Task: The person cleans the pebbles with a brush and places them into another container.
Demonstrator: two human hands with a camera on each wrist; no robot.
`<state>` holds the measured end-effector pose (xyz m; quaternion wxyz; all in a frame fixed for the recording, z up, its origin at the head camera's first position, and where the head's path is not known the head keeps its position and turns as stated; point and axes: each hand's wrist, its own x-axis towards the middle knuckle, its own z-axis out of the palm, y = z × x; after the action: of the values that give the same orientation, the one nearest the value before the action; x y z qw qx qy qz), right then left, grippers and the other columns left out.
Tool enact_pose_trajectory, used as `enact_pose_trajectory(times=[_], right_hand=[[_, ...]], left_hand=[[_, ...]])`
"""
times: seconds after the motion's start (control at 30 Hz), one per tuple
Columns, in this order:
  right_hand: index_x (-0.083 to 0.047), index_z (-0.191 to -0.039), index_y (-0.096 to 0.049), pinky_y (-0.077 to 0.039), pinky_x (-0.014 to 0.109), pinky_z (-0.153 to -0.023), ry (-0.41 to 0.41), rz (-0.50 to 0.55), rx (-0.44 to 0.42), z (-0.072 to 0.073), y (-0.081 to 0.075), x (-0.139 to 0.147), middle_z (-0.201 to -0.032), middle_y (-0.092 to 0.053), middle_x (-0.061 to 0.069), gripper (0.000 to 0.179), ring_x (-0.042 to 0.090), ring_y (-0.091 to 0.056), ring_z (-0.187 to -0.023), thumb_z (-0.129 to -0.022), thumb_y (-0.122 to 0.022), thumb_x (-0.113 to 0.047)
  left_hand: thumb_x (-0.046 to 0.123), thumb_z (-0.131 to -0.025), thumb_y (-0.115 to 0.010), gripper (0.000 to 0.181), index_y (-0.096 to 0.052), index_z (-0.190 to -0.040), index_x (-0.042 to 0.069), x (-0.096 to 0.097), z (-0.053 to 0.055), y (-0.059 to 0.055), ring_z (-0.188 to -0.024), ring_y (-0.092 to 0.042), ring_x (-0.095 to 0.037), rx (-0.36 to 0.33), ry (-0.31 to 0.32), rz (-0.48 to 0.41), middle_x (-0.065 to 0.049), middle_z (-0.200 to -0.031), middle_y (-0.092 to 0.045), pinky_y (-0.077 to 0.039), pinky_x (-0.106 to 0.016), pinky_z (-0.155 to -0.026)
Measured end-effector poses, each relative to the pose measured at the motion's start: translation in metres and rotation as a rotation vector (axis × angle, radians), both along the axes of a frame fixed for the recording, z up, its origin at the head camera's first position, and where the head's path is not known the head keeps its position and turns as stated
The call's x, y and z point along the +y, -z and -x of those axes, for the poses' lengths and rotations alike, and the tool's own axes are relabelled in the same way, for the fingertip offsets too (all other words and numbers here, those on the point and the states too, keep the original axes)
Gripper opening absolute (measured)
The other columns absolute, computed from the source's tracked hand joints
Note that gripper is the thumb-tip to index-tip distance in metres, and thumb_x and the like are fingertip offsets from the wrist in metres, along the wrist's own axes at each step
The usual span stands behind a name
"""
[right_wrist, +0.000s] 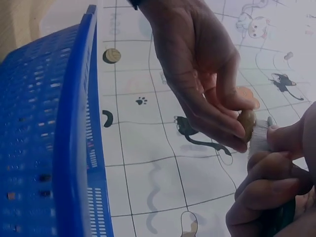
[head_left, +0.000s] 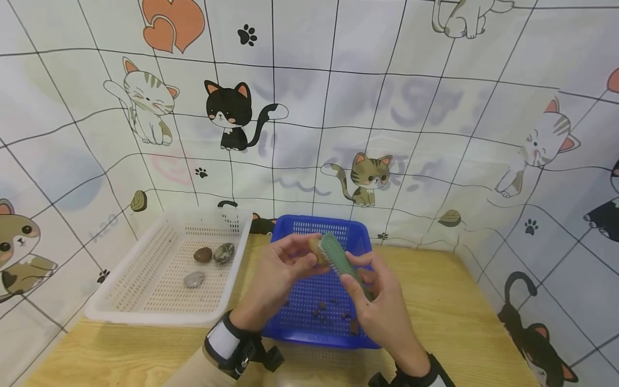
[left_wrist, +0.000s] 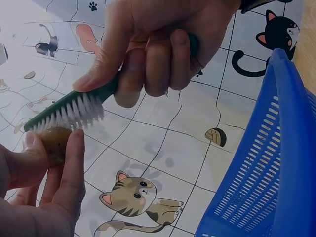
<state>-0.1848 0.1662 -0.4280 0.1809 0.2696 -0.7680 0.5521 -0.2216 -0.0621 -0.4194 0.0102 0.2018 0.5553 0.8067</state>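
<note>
Tan stone (head_left: 316, 250) is up in the air, and from the head view it shows over the blue basket. Behind everything hangs a big white cloth (head_left: 300, 156) with black lines and cartoon cats. Below it is the wooden worktop (head_left: 430, 301). A white basket (head_left: 145, 318) sits at the left, by the worktop's back left corner. Just to its right, the blue basket (head_left: 319, 339) sits near the middle of the back edge. The hands and the brush get in the way and hide part of it.

Both arms reach in from the worktop's front edge, with a dark band on each wrist. The left hand (head_left: 278, 274) is lifted, and its thumb and fingers pinch the tan stone. The right hand (head_left: 382, 309) is lifted too. Its fingers are curled round the handle of the green brush (head_left: 339, 258), and its thumb lies along the brush's back. The brush is tilted, and its white bristles (left_wrist: 79, 111) touch the tan stone.

Three stones lie inside the white basket: a green patterned stone (head_left: 224, 253), a brown stone (head_left: 202, 255) close beside it, and a pale stone (head_left: 194, 279) nearer the front. Small brown bits (head_left: 354, 325) lie on the floor of the blue basket.
</note>
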Motion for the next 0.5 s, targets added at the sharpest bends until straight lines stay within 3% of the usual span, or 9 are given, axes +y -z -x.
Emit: enact_pose_trajectory(times=[0.07,0.13,0.2,0.3,0.4,0.5], right_hand=[[0.002,-0.127,-0.060,-0.048,0.019,-0.047,-0.029,0.003,0.007,-0.0005,0.0002,-0.0027,-0.155,-0.067,0.042,0.016,-0.005,-0.054,-0.064,-0.114,-0.069,0.002],[0.002,-0.126,-0.060,-0.043,0.018,-0.042,-0.045,0.004,0.017,-0.0009,0.0012,-0.0042,-0.154,-0.066,0.044,0.016,-0.005,-0.045,-0.059,-0.113,-0.069,0.004],[0.001,-0.126,-0.060,-0.046,0.019,-0.044,-0.035,-0.007,0.035,-0.0007,0.0016,-0.0047,-0.152,-0.069,0.042,0.016,-0.004,-0.056,-0.064,-0.113,-0.069,0.004],[0.001,-0.127,-0.061,-0.058,0.023,-0.056,0.004,-0.022,0.054,0.0000,0.0016,-0.0029,-0.153,-0.070,0.039,0.017,0.006,-0.081,-0.094,-0.113,-0.070,0.004],[0.001,-0.128,-0.061,-0.065,0.027,-0.071,0.033,-0.034,0.059,0.0008,0.0005,-0.0005,-0.155,-0.069,0.037,0.017,0.017,-0.083,-0.123,-0.113,-0.070,0.003],[0.001,-0.128,-0.061,-0.064,0.028,-0.071,0.032,-0.024,0.040,0.0006,0.0006,0.0029,-0.158,-0.067,0.037,0.017,0.016,-0.083,-0.119,-0.113,-0.070,0.002]], left_hand=[[-0.004,-0.111,-0.072,0.041,-0.067,-0.151,-0.009,-0.0006,0.0001,-0.0015,-0.116,-0.087,-0.021,-0.012,-0.023,-0.002,-0.018,-0.141,-0.082,-0.075,-0.046,-0.103],[-0.006,-0.111,-0.073,0.039,-0.069,-0.150,-0.008,0.0001,-0.0009,-0.0019,-0.114,-0.087,-0.019,-0.013,-0.045,0.035,-0.020,-0.141,-0.082,-0.075,-0.045,-0.102],[-0.006,-0.110,-0.074,0.037,-0.071,-0.147,-0.007,0.0020,-0.0028,-0.0008,-0.112,-0.087,-0.018,-0.005,-0.040,0.085,-0.023,-0.141,-0.081,-0.075,-0.044,-0.101],[-0.005,-0.108,-0.077,0.036,-0.072,-0.144,-0.007,0.0049,-0.0059,0.0016,-0.111,-0.087,-0.017,0.015,0.000,0.141,-0.024,-0.138,-0.082,-0.075,-0.045,-0.102],[-0.004,-0.109,-0.077,0.037,-0.071,-0.145,-0.008,0.0056,-0.0067,0.0032,-0.113,-0.087,-0.018,0.026,0.043,0.109,-0.020,-0.137,-0.083,-0.075,-0.048,-0.103],[0.001,-0.109,-0.079,0.042,-0.069,-0.148,-0.008,0.0052,-0.0059,0.0032,-0.114,-0.086,-0.019,0.025,0.031,0.045,-0.012,-0.134,-0.084,-0.075,-0.047,-0.103]])
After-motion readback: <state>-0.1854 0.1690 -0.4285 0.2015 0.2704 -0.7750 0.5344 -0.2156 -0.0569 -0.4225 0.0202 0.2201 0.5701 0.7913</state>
